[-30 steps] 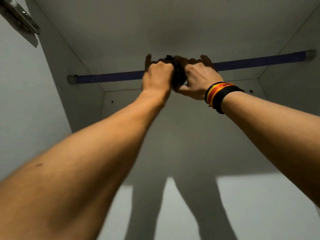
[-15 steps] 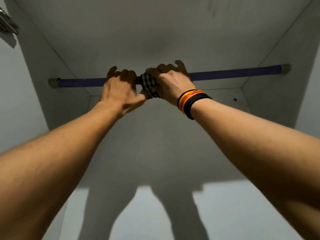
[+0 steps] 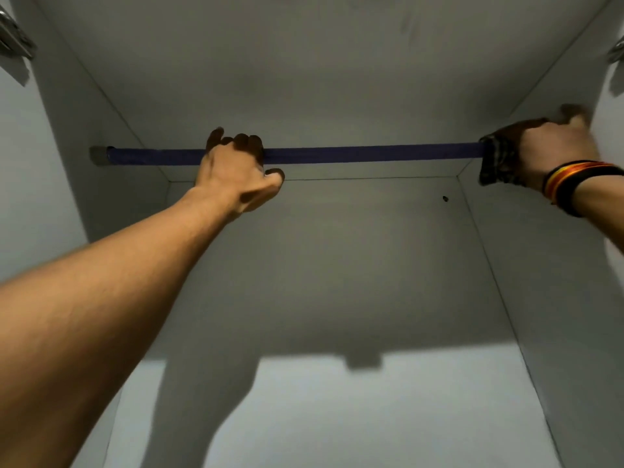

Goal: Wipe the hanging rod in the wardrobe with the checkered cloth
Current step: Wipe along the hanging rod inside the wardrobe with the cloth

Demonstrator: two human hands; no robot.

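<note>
The dark blue hanging rod (image 3: 354,154) runs level across the upper middle of the frame, its long axis left to right between the wardrobe's side walls (image 3: 67,184). The left hand (image 3: 236,173) curls its fingers over the rod left of centre. At the right edge the right hand (image 3: 547,146) is closed around the checkered cloth (image 3: 496,163), wrapped on the rod hard against the right wall, leaving a long bare stretch between the hands.

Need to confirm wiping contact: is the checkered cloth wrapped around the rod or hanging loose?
Wrapped. The checkered cloth is bunched around the rod at its right end, gripped by the right hand; a short edge hangs below.
</note>
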